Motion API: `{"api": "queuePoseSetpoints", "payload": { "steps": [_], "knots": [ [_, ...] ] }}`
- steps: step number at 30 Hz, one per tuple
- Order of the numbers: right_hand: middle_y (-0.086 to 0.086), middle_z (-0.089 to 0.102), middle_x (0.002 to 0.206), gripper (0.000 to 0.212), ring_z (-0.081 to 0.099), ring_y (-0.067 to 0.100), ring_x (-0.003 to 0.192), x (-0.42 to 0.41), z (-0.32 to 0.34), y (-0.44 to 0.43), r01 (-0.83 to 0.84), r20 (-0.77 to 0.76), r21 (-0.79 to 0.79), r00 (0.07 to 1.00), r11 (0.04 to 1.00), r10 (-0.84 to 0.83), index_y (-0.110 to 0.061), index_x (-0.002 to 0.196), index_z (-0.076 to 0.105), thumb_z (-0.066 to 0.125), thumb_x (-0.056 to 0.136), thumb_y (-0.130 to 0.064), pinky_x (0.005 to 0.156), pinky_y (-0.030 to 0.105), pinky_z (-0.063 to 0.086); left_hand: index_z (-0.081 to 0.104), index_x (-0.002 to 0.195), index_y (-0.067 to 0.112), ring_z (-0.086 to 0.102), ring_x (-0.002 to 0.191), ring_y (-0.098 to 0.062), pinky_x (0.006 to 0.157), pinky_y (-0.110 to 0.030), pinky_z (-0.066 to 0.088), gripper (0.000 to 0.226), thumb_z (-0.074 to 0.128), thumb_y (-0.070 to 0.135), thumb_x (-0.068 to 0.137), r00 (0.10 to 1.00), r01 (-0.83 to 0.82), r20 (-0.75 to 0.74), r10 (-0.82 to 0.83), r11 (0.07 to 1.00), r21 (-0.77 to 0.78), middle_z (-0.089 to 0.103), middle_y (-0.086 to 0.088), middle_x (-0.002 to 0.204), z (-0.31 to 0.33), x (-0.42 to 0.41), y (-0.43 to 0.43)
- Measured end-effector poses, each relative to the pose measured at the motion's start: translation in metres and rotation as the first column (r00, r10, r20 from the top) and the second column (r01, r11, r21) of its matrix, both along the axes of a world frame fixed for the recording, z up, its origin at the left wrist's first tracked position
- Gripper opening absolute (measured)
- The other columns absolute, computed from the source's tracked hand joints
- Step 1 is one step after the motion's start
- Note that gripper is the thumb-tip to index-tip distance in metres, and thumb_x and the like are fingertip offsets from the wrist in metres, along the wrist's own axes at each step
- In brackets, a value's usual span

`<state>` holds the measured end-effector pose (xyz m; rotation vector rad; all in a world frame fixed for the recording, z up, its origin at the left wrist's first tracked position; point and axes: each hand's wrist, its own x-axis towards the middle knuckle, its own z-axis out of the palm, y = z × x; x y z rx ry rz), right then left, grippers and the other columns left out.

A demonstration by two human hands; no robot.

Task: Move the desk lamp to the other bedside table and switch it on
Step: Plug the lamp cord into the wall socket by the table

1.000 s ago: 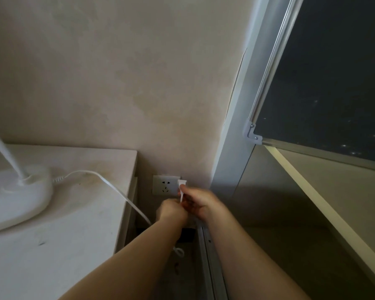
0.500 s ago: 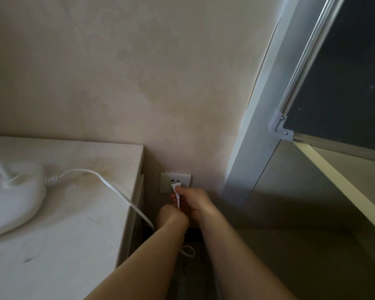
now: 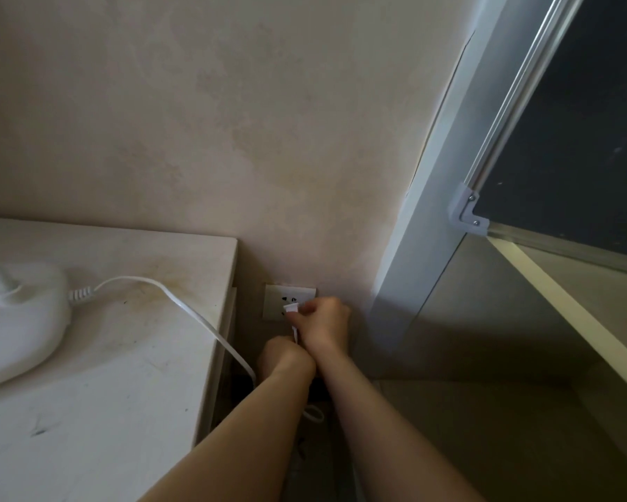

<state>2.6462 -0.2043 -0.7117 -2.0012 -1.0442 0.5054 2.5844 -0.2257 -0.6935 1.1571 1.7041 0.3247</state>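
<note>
Since a moment ago my right hand [image 3: 324,326], its grip clamped on the plug [image 3: 291,308], has reached the socket [image 3: 288,301], while my left hand [image 3: 286,358] is closed on the cord [image 3: 196,311]; the lamp [image 3: 18,320] sits on the tabletop [image 3: 123,411], not yet switched on.

lamp base [image 3: 18,320] white, on bedside table [image 3: 105,411] | plug [image 3: 291,308] at socket, seemingly inserted
</note>
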Motion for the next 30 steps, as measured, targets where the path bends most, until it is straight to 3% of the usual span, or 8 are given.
{"api": "queuePoseSetpoints", "payload": {
  "steps": [5,11,16,20,23,27,30],
  "knots": [
    [0.008,0.075,0.094,0.019,0.068,0.021,0.090,-0.003,0.004,0.001,-0.053,0.165,-0.040,0.984,0.998,0.059,-0.009,0.085,0.078,0.071,0.083,-0.027,0.078,0.025,0.053,0.064,0.116,0.007,0.062,0.112,-0.031,0.100,-0.041,0.051,0.027,0.044,0.006,0.098,0.997,-0.060,0.040,0.061,0.998,-0.010,0.065,-0.017,0.119,0.001,-0.003,-0.002],
    [0.009,0.075,0.082,0.024,0.068,0.021,0.082,-0.007,0.003,-0.002,0.012,0.151,-0.033,0.989,0.999,-0.007,-0.009,0.078,0.078,0.070,0.083,-0.031,0.065,0.019,0.038,0.067,0.111,0.006,0.065,0.108,-0.031,0.099,-0.043,0.051,0.029,0.041,0.005,0.099,0.981,-0.140,0.132,0.142,0.990,-0.026,0.068,-0.018,0.113,0.002,-0.005,-0.005],
    [0.010,0.074,0.086,0.022,0.068,0.024,0.085,-0.010,0.008,0.002,-0.035,0.254,-0.095,0.966,0.995,0.059,-0.008,0.084,0.076,0.068,0.083,-0.029,0.069,0.025,0.050,0.071,0.106,0.005,0.067,0.102,-0.034,0.095,-0.044,0.053,0.029,0.043,0.010,0.099,0.925,-0.262,0.275,0.261,0.964,-0.034,0.070,-0.018,0.106,0.003,-0.008,-0.009],
    [0.012,0.072,0.096,0.020,0.065,0.030,0.095,-0.011,0.013,0.009,-0.048,0.332,-0.161,0.938,0.986,0.100,-0.008,0.093,0.074,0.068,0.084,-0.025,0.076,0.032,0.053,0.070,0.091,0.011,0.067,0.091,-0.030,0.093,-0.043,0.054,0.033,0.037,0.010,0.100,0.888,-0.334,0.307,0.341,0.939,-0.077,0.067,-0.012,0.082,0.004,-0.008,-0.011],
    [0.012,0.073,0.099,0.026,0.066,0.029,0.097,-0.009,0.011,0.013,0.015,0.205,-0.205,0.978,0.979,0.028,-0.007,0.096,0.073,0.075,0.078,-0.026,0.081,0.035,0.057,0.070,0.107,0.014,0.066,0.099,-0.030,0.095,-0.044,0.052,0.032,0.039,0.015,0.100,0.881,-0.338,0.329,0.339,0.939,-0.061,0.069,-0.014,0.099,0.000,-0.006,-0.014],
    [0.010,0.074,0.095,0.045,0.071,0.024,0.088,-0.004,0.017,0.014,0.090,-0.052,-0.291,0.993,0.952,-0.109,-0.004,0.097,0.072,0.084,0.067,-0.036,0.067,0.025,0.052,0.067,0.122,0.022,0.062,0.107,-0.031,0.095,-0.039,0.051,0.031,0.045,0.020,0.099,0.866,-0.363,0.362,0.346,0.932,-0.021,0.068,-0.012,0.114,-0.003,-0.007,-0.016],
    [0.011,0.069,0.077,0.039,0.065,0.019,0.058,0.000,0.025,0.012,0.018,-0.213,-0.395,0.971,0.918,-0.111,-0.006,0.086,0.070,0.083,0.067,-0.037,0.056,0.027,0.049,0.065,0.125,0.025,0.060,0.112,-0.030,0.093,-0.037,0.048,0.032,0.047,0.019,0.099,0.891,-0.317,0.354,0.286,0.948,0.033,0.065,-0.010,0.122,-0.001,-0.008,-0.019]
  ]
}}
